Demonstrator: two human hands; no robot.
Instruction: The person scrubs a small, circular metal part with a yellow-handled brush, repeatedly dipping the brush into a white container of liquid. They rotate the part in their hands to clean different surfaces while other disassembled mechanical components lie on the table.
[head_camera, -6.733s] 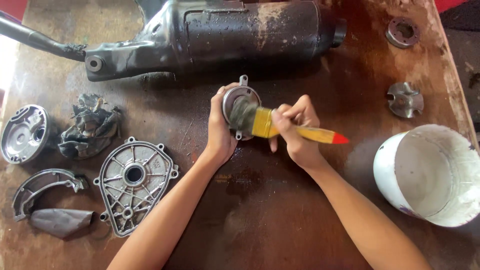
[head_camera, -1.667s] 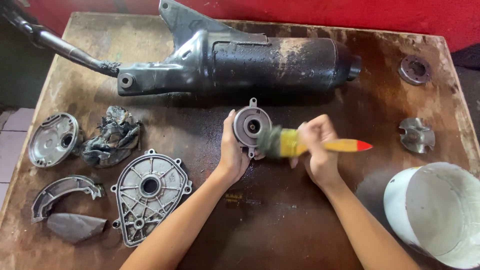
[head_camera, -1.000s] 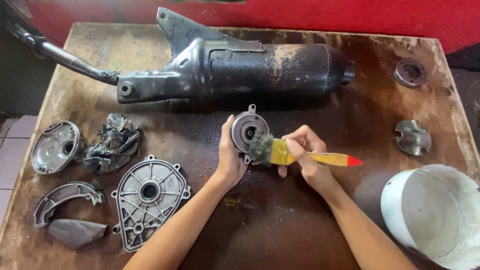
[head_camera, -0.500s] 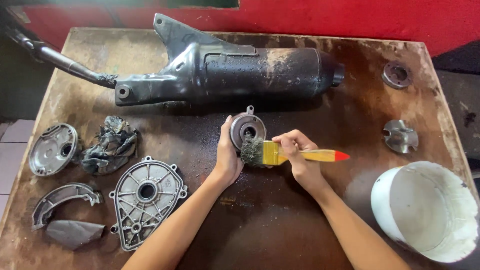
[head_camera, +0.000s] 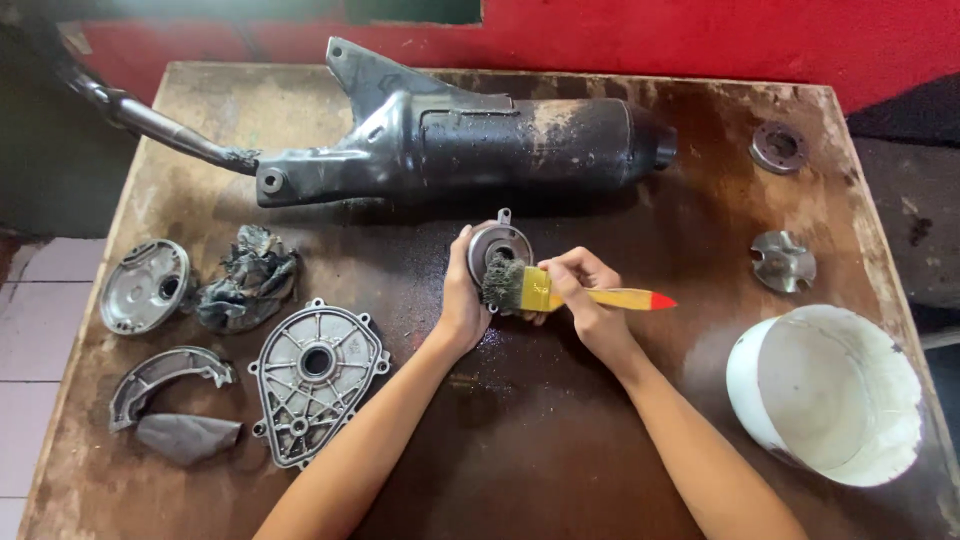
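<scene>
A small round metal part (head_camera: 499, 243) with mounting ears stands on edge at the middle of the wet brown table (head_camera: 560, 440). My left hand (head_camera: 461, 300) grips it from its left side. My right hand (head_camera: 586, 298) holds a paintbrush (head_camera: 560, 293) with a yellow ferrule, a yellow handle and a red tip. Its dirty bristles press against the lower face of the round part.
A black exhaust muffler (head_camera: 460, 145) lies across the back. At left are a round cover (head_camera: 143, 286), a dirty rag (head_camera: 248, 276), a finned engine cover (head_camera: 314, 378), a curved brake shoe (head_camera: 165, 372) and a grey cloth (head_camera: 185, 435). A white bucket (head_camera: 828, 392) and two small metal parts (head_camera: 782, 262) sit at right.
The brush has kept stroking over the round part, shifting a little left and down. My left hand keeps the part in the same spot. The view has drifted slightly.
</scene>
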